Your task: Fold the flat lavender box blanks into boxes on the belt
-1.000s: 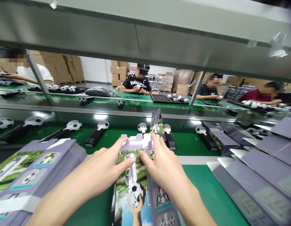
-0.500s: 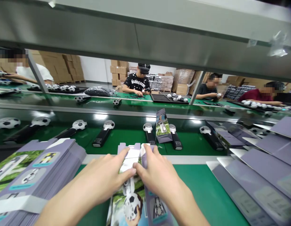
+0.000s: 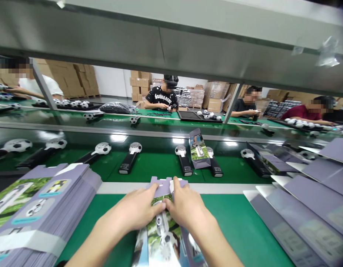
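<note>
A purple, picture-printed cardboard box [image 3: 163,237] lies lengthwise in front of me on the green work surface, showing a soccer-ball-headed device on grass. My left hand [image 3: 138,207] grips its far left side, thumb across the top panel. On the opposite side my right hand [image 3: 189,209] is closed around the edge, index finger stretched along the far end. The two thumbs nearly meet over the middle. Notched flaps [image 3: 162,181] stick out at the far end. The undersides of both hands' grips are hidden.
A banded stack of flat boxes [image 3: 63,207] stands left; fanned-out flat boxes [image 3: 296,215] lie right. Beyond, a belt carries several soccer-ball-headed handheld devices [image 3: 129,159] and an upright box [image 3: 199,152]. A shelf [image 3: 160,44] hangs overhead. Co-workers [image 3: 162,96] sit across the line.
Both hands and the box have shifted slightly right. The white inside at the box's far end is now mostly covered by purple panel. Near-belt devices moved right; far-belt ones moved left.
</note>
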`<state>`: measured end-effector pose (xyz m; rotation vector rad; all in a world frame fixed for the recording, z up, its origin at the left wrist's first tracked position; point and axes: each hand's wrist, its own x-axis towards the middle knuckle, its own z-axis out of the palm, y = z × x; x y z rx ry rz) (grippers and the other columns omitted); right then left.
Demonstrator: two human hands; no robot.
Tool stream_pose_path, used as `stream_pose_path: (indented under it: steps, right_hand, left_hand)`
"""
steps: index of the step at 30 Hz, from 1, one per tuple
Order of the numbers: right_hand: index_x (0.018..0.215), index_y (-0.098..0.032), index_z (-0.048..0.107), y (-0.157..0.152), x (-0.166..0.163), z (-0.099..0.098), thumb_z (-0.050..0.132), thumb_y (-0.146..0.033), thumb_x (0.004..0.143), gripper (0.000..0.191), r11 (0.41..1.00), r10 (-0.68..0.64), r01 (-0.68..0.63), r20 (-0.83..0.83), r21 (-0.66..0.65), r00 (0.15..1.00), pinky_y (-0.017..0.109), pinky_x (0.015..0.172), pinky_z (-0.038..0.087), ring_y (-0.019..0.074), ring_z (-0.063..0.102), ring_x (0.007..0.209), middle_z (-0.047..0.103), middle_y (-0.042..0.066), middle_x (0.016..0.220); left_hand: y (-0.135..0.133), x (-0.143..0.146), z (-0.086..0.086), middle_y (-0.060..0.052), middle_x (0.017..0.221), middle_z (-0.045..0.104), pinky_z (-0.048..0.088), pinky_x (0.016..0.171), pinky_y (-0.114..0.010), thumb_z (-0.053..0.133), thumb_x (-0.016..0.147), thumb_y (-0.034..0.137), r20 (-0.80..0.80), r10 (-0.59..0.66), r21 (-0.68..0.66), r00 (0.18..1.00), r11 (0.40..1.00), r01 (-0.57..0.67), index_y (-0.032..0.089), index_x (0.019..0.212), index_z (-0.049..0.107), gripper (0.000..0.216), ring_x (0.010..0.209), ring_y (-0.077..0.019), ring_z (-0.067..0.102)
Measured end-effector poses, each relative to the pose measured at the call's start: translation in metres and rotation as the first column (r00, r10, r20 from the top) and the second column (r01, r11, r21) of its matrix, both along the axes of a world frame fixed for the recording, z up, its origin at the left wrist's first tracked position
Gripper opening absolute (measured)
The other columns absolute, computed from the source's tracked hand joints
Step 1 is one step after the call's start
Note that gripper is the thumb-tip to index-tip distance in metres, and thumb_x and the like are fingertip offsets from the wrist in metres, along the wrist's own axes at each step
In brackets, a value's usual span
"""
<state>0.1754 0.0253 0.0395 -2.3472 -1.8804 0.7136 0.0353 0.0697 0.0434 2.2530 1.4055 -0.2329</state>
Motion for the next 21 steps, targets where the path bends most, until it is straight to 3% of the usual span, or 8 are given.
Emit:
stream_pose_path:
  steps: [4, 7, 10, 13, 16, 18, 19, 21]
  right_hand:
    - [0.152, -0.011, 0.023, 0.0, 0.004, 0.008, 0.045, -0.042, 0.095, 0.069, 0.997, -0.021, 0.026, -0.061, 0.073, 0.998, 0.045, 0.1, 0.047, 0.0334, 0.057, 0.123, 0.058, 0.022, 0.132]
    - [0.153, -0.011, 0.017, 0.003, 0.015, 0.006, 0.047, -0.048, 0.094, 0.075, 0.995, -0.088, 0.089, -0.037, 0.036, 0.995, 0.048, 0.1, 0.047, 0.0324, 0.058, 0.122, 0.053, 0.023, 0.136]
    - [0.15, -0.012, 0.026, 0.005, 0.022, -0.002, 0.056, -0.044, 0.092, 0.072, 0.997, -0.065, 0.064, -0.011, -0.047, 0.998, 0.05, 0.101, 0.047, 0.0289, 0.059, 0.119, 0.059, 0.018, 0.13]
    - [0.147, -0.011, 0.034, 0.002, 0.02, -0.004, 0.058, -0.042, 0.092, 0.067, 0.999, -0.025, 0.024, -0.017, -0.039, 1.0, 0.051, 0.101, 0.047, 0.0293, 0.061, 0.117, 0.063, 0.018, 0.125]
    - [0.145, -0.002, 0.036, -0.003, 0.013, 0.006, 0.056, -0.034, 0.091, 0.066, 0.997, -0.045, 0.048, -0.041, 0.065, 0.998, 0.057, 0.093, 0.049, 0.0395, 0.064, 0.109, 0.068, 0.024, 0.112]
    - [0.151, -0.005, 0.025, -0.007, 0.011, 0.02, 0.05, -0.034, 0.093, 0.07, 0.979, -0.085, 0.093, -0.053, 0.183, 0.995, 0.059, 0.092, 0.048, 0.0425, 0.064, 0.109, 0.067, 0.025, 0.113]
    - [0.154, -0.01, 0.012, -0.009, 0.01, 0.027, 0.047, -0.037, 0.094, 0.075, 0.955, -0.098, 0.121, -0.095, 0.271, 0.991, 0.056, 0.094, 0.048, 0.0396, 0.063, 0.112, 0.063, 0.024, 0.122]
    - [0.154, -0.02, -0.012, -0.013, 0.011, 0.042, 0.039, -0.047, 0.096, 0.082, 0.839, -0.026, 0.214, -0.355, 0.501, 0.935, 0.044, 0.099, 0.05, 0.0293, 0.06, 0.12, 0.05, 0.018, 0.142]
  left_hand:
    - [0.0, -0.007, 0.01, -0.014, 0.141, 0.05, 0.044, 0.106, -0.053, 0.046, 0.097, 0.048, 0.054, 0.037, 0.003, 0.998, 0.999, -0.038, 0.02, 0.144, 0.036, 0.056, 0.126, -0.0287, 0.053]
    - [0.003, -0.011, 0.011, -0.013, 0.137, 0.054, 0.047, 0.102, -0.052, 0.048, 0.097, 0.046, 0.055, 0.045, -0.022, 0.997, 0.999, -0.044, 0.02, 0.144, 0.036, 0.055, 0.12, -0.0273, 0.058]
    - [0.003, -0.008, 0.004, -0.013, 0.13, 0.059, 0.05, 0.099, -0.05, 0.052, 0.095, 0.044, 0.042, 0.016, -0.052, 0.999, 0.999, -0.014, 0.02, 0.143, 0.038, 0.056, 0.113, -0.0259, 0.062]
    - [0.001, -0.004, -0.001, -0.012, 0.124, 0.062, 0.049, 0.099, -0.051, 0.055, 0.094, 0.044, 0.038, 0.012, -0.041, 0.999, 0.999, -0.01, 0.018, 0.139, 0.044, 0.053, 0.111, -0.026, 0.062]
    - [-0.001, -0.005, 0.006, -0.013, 0.117, 0.067, 0.052, 0.093, -0.05, 0.05, 0.093, 0.049, 0.11, 0.05, -0.002, 0.993, 0.999, -0.051, 0.019, 0.138, 0.045, 0.055, 0.108, -0.029, 0.065]
    - [-0.002, -0.009, 0.018, -0.013, 0.121, 0.067, 0.053, 0.092, -0.051, 0.043, 0.09, 0.058, 0.203, 0.101, 0.065, 0.974, 0.991, -0.116, 0.023, 0.144, 0.035, 0.065, 0.11, -0.033, 0.065]
    - [-0.003, -0.011, 0.025, -0.013, 0.133, 0.06, 0.051, 0.097, -0.052, 0.039, 0.088, 0.063, 0.249, 0.127, 0.109, 0.96, 0.981, -0.158, 0.026, 0.149, 0.024, 0.073, 0.118, -0.0346, 0.061]
    - [-0.009, -0.015, 0.04, -0.006, 0.157, 0.034, 0.044, 0.107, -0.051, 0.037, 0.081, 0.074, 0.433, 0.161, 0.222, 0.887, 0.935, -0.278, 0.036, 0.151, 0.0, 0.088, 0.137, -0.0346, 0.044]
